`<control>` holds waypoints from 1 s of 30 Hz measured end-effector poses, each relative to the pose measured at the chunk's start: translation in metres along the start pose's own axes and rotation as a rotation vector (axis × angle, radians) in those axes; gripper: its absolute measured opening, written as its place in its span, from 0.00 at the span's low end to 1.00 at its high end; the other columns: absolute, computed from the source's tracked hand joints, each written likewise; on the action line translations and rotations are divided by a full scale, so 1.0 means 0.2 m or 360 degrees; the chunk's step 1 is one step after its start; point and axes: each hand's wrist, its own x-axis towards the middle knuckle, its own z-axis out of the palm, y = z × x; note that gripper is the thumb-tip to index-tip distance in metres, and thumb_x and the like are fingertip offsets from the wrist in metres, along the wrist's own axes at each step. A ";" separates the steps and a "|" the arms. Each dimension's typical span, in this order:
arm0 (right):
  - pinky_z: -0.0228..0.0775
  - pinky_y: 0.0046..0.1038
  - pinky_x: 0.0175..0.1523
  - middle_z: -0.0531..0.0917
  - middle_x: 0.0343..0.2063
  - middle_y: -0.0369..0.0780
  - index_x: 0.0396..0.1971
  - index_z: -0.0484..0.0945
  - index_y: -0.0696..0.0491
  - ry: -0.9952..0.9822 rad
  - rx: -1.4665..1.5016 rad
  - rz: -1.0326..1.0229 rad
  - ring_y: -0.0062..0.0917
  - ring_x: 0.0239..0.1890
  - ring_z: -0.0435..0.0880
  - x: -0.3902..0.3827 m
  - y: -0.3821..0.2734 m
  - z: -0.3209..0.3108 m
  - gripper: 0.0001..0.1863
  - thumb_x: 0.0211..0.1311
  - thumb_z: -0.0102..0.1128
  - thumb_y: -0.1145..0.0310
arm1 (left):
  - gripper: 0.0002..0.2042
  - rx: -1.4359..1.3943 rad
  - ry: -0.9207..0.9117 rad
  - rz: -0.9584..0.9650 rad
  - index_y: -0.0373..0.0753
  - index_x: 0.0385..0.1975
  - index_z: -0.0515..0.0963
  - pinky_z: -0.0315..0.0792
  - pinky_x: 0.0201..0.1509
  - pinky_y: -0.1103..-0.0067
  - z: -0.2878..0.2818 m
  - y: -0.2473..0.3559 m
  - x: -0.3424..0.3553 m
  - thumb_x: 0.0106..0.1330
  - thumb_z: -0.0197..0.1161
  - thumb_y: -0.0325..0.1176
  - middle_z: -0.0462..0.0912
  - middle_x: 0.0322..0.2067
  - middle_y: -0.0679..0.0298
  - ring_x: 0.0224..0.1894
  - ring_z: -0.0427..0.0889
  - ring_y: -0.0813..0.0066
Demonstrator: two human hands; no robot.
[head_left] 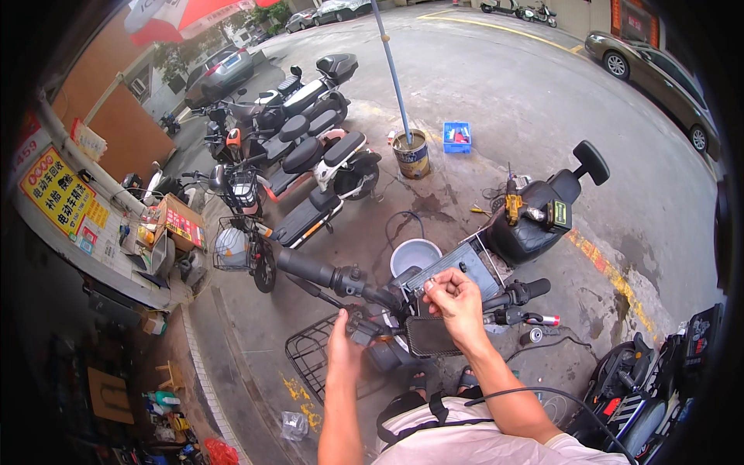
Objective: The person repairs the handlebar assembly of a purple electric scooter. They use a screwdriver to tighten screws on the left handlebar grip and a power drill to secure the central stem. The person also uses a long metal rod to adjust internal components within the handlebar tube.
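An electric scooter stands in front of me, its handlebar running between a black left grip [308, 267] and a black right grip [535, 290]. My left hand [346, 345] is closed around a black handlebar fitting [363, 328] below the left grip; some of its fingers are hidden. Above a black mesh-patterned panel [432, 338], my right hand [456, 304] pinches thumb and fingers together. A tiny piece seems to show at the fingertips, too small to name. A wire basket [318, 358] is by my left hand. On the black seat [521, 240] lies a yellow drill [513, 203].
Behind the scooter's deck stands a pale basin [415, 254]. Farther off are a bucket [412, 157] holding a pole [395, 77] and a blue crate [457, 139]. Parked scooters [310, 209] line the left. A spray can [532, 335] and cables lie at right.
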 end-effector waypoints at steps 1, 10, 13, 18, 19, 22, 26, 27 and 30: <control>0.71 0.15 0.31 0.83 0.28 0.33 0.35 0.77 0.53 0.0004 0.0004 0.0004 0.13 0.29 0.81 0.00 0.00 0.00 0.07 0.67 0.68 0.71 | 0.19 -0.0056 -0.0101 -0.0054 0.39 0.53 0.77 0.77 0.50 0.67 -0.04 0.00 0.03 0.78 0.52 0.49 0.85 0.46 0.58 0.46 0.85 0.65; 0.68 0.16 0.32 0.82 0.25 0.31 0.35 0.79 0.57 -0.0146 -0.0401 -0.0135 0.10 0.27 0.77 0.00 -0.03 0.00 0.07 0.65 0.69 0.73 | 0.18 -0.0585 -0.0444 -0.0043 0.41 0.54 0.76 0.74 0.53 0.61 0.04 -0.06 -0.14 0.74 0.57 0.47 0.84 0.49 0.57 0.52 0.82 0.60; 0.75 0.22 0.32 0.85 0.25 0.38 0.36 0.80 0.61 -0.0232 -0.0728 -0.0296 0.14 0.25 0.81 0.00 -0.03 0.07 0.11 0.63 0.70 0.69 | 0.18 -0.0488 -0.0467 0.0052 0.42 0.54 0.76 0.73 0.52 0.62 0.03 -0.08 -0.13 0.73 0.59 0.47 0.84 0.49 0.58 0.54 0.81 0.62; 0.76 0.34 0.35 0.84 0.27 0.46 0.38 0.79 0.60 -0.0433 -0.1107 -0.0537 0.35 0.28 0.86 -0.04 -0.08 0.25 0.13 0.61 0.69 0.67 | 0.18 -0.0447 -0.0299 0.0040 0.44 0.54 0.76 0.71 0.48 0.71 0.10 -0.04 -0.12 0.75 0.59 0.49 0.85 0.49 0.63 0.49 0.82 0.71; 0.76 0.35 0.35 0.84 0.28 0.47 0.38 0.79 0.60 -0.0490 -0.1184 -0.0584 0.38 0.29 0.86 -0.05 -0.09 0.26 0.13 0.61 0.69 0.67 | 0.18 -0.0488 -0.0252 0.0020 0.44 0.54 0.76 0.71 0.47 0.72 0.12 -0.03 -0.11 0.75 0.58 0.50 0.85 0.48 0.63 0.49 0.82 0.71; 0.74 0.31 0.32 0.81 0.24 0.43 0.35 0.79 0.58 -0.0630 -0.1351 -0.0830 0.32 0.24 0.81 -0.08 -0.07 0.24 0.10 0.59 0.70 0.70 | 0.20 -0.0589 -0.0171 0.0005 0.44 0.54 0.77 0.71 0.46 0.74 0.12 -0.02 -0.11 0.76 0.57 0.53 0.85 0.48 0.63 0.48 0.82 0.71; 0.72 0.27 0.30 0.81 0.23 0.40 0.36 0.80 0.58 -0.0610 -0.1393 -0.0875 0.25 0.23 0.80 -0.15 -0.04 0.19 0.09 0.59 0.71 0.72 | 0.21 -0.0741 -0.0191 0.0032 0.43 0.54 0.77 0.71 0.43 0.77 0.11 -0.02 -0.08 0.76 0.56 0.55 0.85 0.47 0.61 0.46 0.82 0.70; 0.71 0.25 0.30 0.81 0.24 0.38 0.36 0.80 0.58 -0.0569 -0.1234 -0.0719 0.21 0.24 0.80 -0.15 -0.03 0.18 0.09 0.60 0.71 0.73 | 0.22 -0.0790 -0.0182 0.0021 0.43 0.53 0.77 0.71 0.42 0.77 0.11 -0.03 -0.07 0.76 0.56 0.55 0.85 0.46 0.60 0.45 0.82 0.69; 0.67 0.15 0.31 0.81 0.27 0.30 0.37 0.80 0.57 -0.0363 -0.0668 -0.0297 0.09 0.28 0.77 -0.13 0.03 0.13 0.07 0.63 0.71 0.75 | 0.23 -0.0974 -0.0294 -0.0039 0.42 0.54 0.77 0.71 0.37 0.78 0.08 -0.03 -0.02 0.76 0.55 0.56 0.84 0.45 0.57 0.41 0.82 0.67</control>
